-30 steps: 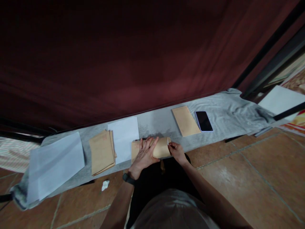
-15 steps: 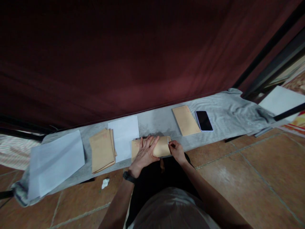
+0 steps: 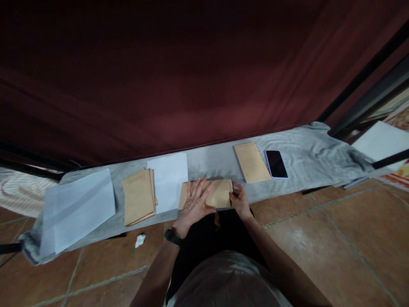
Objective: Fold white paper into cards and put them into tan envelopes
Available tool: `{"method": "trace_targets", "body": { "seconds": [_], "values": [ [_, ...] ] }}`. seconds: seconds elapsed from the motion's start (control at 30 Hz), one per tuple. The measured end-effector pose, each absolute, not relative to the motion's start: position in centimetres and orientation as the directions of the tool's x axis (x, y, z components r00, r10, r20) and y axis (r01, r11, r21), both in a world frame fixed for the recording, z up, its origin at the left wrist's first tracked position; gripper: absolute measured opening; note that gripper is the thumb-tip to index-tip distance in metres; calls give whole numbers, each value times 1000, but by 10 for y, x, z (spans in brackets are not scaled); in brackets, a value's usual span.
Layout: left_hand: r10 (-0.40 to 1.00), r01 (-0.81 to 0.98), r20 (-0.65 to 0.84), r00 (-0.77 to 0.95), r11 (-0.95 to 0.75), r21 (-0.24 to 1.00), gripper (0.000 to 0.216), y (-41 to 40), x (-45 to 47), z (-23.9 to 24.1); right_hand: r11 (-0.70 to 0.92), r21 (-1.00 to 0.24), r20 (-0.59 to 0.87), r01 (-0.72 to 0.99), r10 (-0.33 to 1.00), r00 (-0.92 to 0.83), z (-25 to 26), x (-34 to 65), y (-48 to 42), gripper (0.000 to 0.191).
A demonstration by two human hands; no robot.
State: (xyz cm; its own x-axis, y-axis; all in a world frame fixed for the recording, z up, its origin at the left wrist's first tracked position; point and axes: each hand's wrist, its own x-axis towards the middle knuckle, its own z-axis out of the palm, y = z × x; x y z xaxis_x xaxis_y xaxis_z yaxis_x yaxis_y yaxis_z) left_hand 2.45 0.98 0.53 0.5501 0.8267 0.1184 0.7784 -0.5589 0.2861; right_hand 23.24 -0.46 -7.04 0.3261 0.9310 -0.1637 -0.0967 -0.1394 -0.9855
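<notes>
A brown paper envelope lies lengthwise on the grey cloth right in front of me. My left hand rests flat on its left half, fingers spread, with a dark band at the wrist. At the envelope's right end is my right hand, its fingers curled and pinching the end edge. The fingertips partly cover that end. To the right, another brown envelope lies flat beside a phone with a dark screen. Left of my hands, a small stack of brown envelopes overlaps a white paper sheet.
Larger white sheets lie at the left end of the long, narrow cloth-covered surface. A dark red curtain hangs right behind it. A crumpled white tissue is on the tiled floor. Dark metal bars stand at both sides.
The envelope's right end now lies flatter, and the pale strip seen there earlier no longer shows. My right hand has moved slightly along that end. My left hand stays pressed on the envelope.
</notes>
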Motion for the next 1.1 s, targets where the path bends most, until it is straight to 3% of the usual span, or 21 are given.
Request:
{"method": "trace_targets", "body": {
  "seconds": [0.07, 0.17, 0.23, 0.33, 0.43, 0.6, 0.8, 1.1],
  "values": [
    [871, 793, 235, 432, -491, 362, 91, 0, 26, 3, -138, -952, -227, -272, 915, 333, -70, 233, -3, 36],
    [931, 728, 351, 102, -310, 612, 71, -18, 34, -10, -134, -900, -290, -416, 895, 338, -68, 234, -2, 29],
    [957, 570, 275, -95, -174, 803, 66, -29, 44, -21, -138, -883, -311, -449, 888, 338, -65, 233, -2, 28],
    [987, 164, -57, -152, 82, 983, 68, -36, 63, -32, -140, -853, -336, -503, 885, 323, -60, 228, -3, 28],
    [950, -182, -311, -12, 303, 935, 67, -32, 82, -29, -139, -834, -344, -534, 888, 306, -54, 222, -5, 27],
    [923, -373, -384, 20, 364, 853, 49, -17, 102, -14, -143, -835, -335, -532, 898, 285, -48, 215, -7, 27],
    [925, -334, -379, 9, 360, 871, 39, -5, 92, -20, -193, -847, -350, -496, 903, 247, -46, 220, -8, 34],
    [929, -88, -361, -77, 355, 931, 44, 24, 68, -45, -286, -879, -385, -382, 897, 216, -57, 229, 0, 41]
  ]
}}
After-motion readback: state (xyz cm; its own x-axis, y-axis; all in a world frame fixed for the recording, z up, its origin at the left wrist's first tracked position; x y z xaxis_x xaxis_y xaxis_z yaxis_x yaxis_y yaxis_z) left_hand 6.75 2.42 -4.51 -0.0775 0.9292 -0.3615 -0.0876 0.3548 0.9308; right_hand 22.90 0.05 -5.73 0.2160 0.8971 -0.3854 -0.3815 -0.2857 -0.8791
